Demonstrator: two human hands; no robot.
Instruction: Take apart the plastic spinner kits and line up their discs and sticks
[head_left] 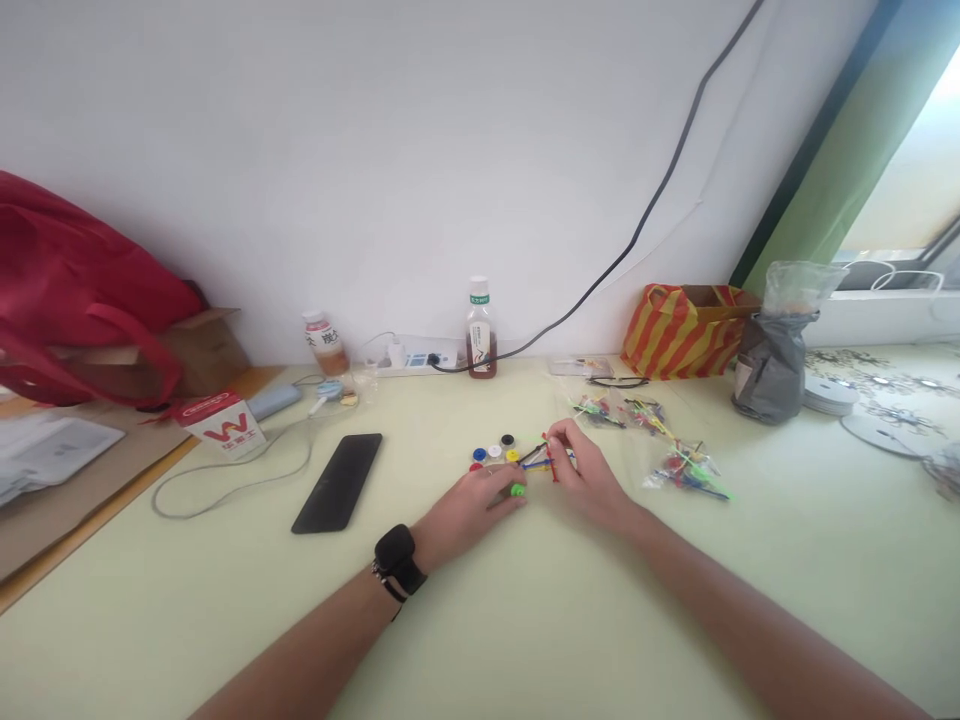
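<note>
My left hand (472, 505), with a black watch on its wrist, rests on the pale green table (525, 620) and pinches a small green piece (517, 490). My right hand (585, 475) is shut on a thin red stick (553, 465) held among a few coloured sticks (534, 460) between the two hands. Just beyond my left hand lie several small round coloured caps (495, 452), blue, red, yellow, white and black. To the right lie clear bags of coloured sticks (686, 470) and a second bag (619, 410).
A black phone (339, 482) lies left of my hands, with a grey cable (225, 480) and a red-and-white box (223, 425). By the wall stand two bottles (480, 330), a power strip (416, 357), a striped bag (686, 330) and a grey pouch (772, 365). A red bag (75, 290) is far left.
</note>
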